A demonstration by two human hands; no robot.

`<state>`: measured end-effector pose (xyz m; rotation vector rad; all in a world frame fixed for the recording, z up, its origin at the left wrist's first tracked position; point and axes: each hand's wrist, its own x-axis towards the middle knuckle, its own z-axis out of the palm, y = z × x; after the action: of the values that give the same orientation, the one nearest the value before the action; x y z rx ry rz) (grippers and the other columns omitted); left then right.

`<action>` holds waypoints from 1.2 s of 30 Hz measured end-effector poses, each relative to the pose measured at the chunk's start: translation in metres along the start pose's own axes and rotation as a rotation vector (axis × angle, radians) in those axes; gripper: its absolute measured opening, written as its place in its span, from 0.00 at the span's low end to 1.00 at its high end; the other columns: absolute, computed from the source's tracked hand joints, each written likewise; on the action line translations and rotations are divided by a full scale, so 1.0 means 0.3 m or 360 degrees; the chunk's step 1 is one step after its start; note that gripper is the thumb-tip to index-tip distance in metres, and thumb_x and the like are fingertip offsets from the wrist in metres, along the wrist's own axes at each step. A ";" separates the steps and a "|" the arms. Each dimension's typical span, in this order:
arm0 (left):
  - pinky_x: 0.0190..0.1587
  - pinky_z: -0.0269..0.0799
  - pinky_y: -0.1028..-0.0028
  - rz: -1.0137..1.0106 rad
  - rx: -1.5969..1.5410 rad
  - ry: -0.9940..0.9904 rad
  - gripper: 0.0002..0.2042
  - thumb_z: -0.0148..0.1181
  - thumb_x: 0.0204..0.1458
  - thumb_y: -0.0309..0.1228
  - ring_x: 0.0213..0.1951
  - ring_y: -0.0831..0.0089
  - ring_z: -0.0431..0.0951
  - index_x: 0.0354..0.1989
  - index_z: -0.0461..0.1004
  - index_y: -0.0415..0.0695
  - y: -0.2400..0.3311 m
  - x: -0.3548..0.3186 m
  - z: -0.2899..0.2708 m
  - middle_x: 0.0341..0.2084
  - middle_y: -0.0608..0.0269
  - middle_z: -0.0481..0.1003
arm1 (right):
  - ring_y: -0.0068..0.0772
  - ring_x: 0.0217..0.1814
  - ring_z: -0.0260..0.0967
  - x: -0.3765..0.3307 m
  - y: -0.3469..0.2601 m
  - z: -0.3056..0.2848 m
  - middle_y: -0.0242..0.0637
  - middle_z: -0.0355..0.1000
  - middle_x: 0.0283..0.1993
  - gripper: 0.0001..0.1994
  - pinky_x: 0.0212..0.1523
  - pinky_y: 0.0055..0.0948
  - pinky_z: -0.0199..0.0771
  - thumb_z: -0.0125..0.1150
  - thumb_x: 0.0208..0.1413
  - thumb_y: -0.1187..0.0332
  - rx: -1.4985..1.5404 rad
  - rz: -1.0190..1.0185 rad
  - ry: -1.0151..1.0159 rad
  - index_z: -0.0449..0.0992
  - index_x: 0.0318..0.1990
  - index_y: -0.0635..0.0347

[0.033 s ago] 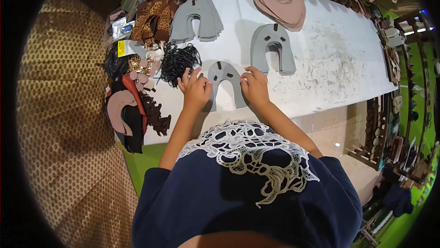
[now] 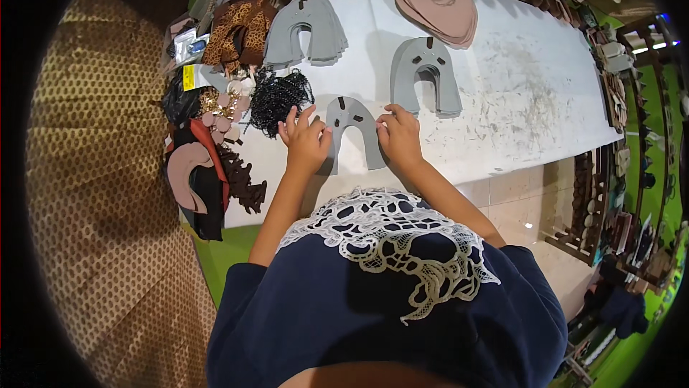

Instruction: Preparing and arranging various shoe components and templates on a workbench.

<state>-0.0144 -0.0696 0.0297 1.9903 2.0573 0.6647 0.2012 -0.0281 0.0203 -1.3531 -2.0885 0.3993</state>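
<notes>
I have the grey horseshoe-shaped piece (image 2: 349, 111) flat on the white table (image 2: 502, 86), dark tabs on its curve, gap facing 6 o'clock. The left hand (image 2: 307, 142) sits at its 9 o'clock, forearm running toward 1 o'clock, fingers fanned and loosely bent, gripping nothing I can see. At its 3 o'clock is the right hand (image 2: 402, 138), forearm angled between 10 and 11 o'clock, fingers curled inward; I can't tell whether they pinch the edge. Black beaded strands (image 2: 278, 95) lie just beside the left fingers; a similar grey stack (image 2: 413, 50) rests toward 2 o'clock.
</notes>
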 end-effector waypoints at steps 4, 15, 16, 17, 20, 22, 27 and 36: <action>0.59 0.36 0.42 0.0129 -0.0112 -0.0044 0.09 0.57 0.45 0.39 0.62 0.47 0.51 0.25 0.76 0.47 0.085 0.033 -0.062 0.56 0.57 0.64 | 0.40 0.51 0.61 0.012 -0.019 -0.042 0.36 0.63 0.55 0.15 0.49 0.41 0.59 0.59 0.46 0.66 -0.0296 -0.0075 -0.0141 0.74 0.44 0.56; 0.62 0.39 0.52 0.0595 -0.0520 -0.0090 0.05 0.61 0.39 0.34 0.63 0.47 0.47 0.24 0.78 0.48 0.297 0.149 -0.212 0.59 0.57 0.61 | 0.48 0.66 0.46 0.082 0.130 -0.098 0.36 0.58 0.62 0.15 0.63 0.44 0.44 0.60 0.42 0.66 0.0331 -0.0089 -0.0410 0.74 0.41 0.53; 0.62 0.39 0.52 0.0597 -0.0513 -0.0092 0.05 0.61 0.39 0.34 0.63 0.47 0.47 0.24 0.78 0.48 0.305 0.157 -0.207 0.59 0.57 0.61 | 0.48 0.67 0.45 0.087 0.148 -0.107 0.37 0.59 0.62 0.12 0.65 0.43 0.41 0.61 0.42 0.67 0.0644 -0.0091 -0.0491 0.73 0.37 0.54; 0.62 0.40 0.53 0.0566 -0.0531 -0.0043 0.05 0.61 0.40 0.33 0.63 0.47 0.48 0.25 0.78 0.47 0.312 0.165 -0.199 0.59 0.57 0.61 | 0.48 0.67 0.45 0.087 0.168 -0.122 0.37 0.59 0.62 0.12 0.65 0.43 0.41 0.61 0.42 0.67 0.0648 -0.0090 -0.0486 0.73 0.37 0.54; 0.62 0.42 0.55 0.0430 -0.0546 0.0058 0.05 0.61 0.43 0.32 0.63 0.48 0.49 0.26 0.78 0.45 0.334 0.181 -0.164 0.59 0.57 0.62 | 0.43 0.65 0.49 0.087 0.222 -0.176 0.36 0.63 0.58 0.09 0.65 0.40 0.44 0.63 0.46 0.67 0.1139 0.0131 -0.0398 0.70 0.31 0.59; 0.63 0.43 0.56 0.0325 -0.0548 0.0107 0.05 0.60 0.45 0.31 0.63 0.49 0.50 0.27 0.78 0.44 0.354 0.188 -0.132 0.59 0.58 0.62 | 0.42 0.63 0.51 0.097 0.251 -0.239 0.36 0.64 0.57 0.09 0.63 0.39 0.46 0.63 0.46 0.67 0.1180 0.0244 -0.0314 0.70 0.30 0.59; 0.62 0.45 0.57 -0.0057 -0.0665 0.0015 0.08 0.60 0.47 0.33 0.63 0.48 0.51 0.31 0.79 0.42 0.395 0.202 -0.017 0.57 0.57 0.65 | 0.40 0.57 0.58 0.143 0.330 -0.377 0.35 0.68 0.51 0.08 0.58 0.37 0.53 0.63 0.46 0.66 0.0588 0.0137 -0.0073 0.73 0.27 0.59; 0.60 0.47 0.54 -0.0183 -0.0742 0.0176 0.10 0.59 0.48 0.40 0.60 0.52 0.55 0.32 0.80 0.49 0.398 0.420 0.286 0.54 0.61 0.67 | 0.42 0.38 0.71 0.330 0.512 -0.312 0.43 0.74 0.36 0.13 0.41 0.32 0.69 0.63 0.47 0.61 0.0328 0.0203 0.0224 0.77 0.29 0.64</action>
<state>0.1213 0.0685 0.0285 1.5918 1.8379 1.1293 0.3416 0.1202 0.0400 -1.3540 -1.8002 0.5407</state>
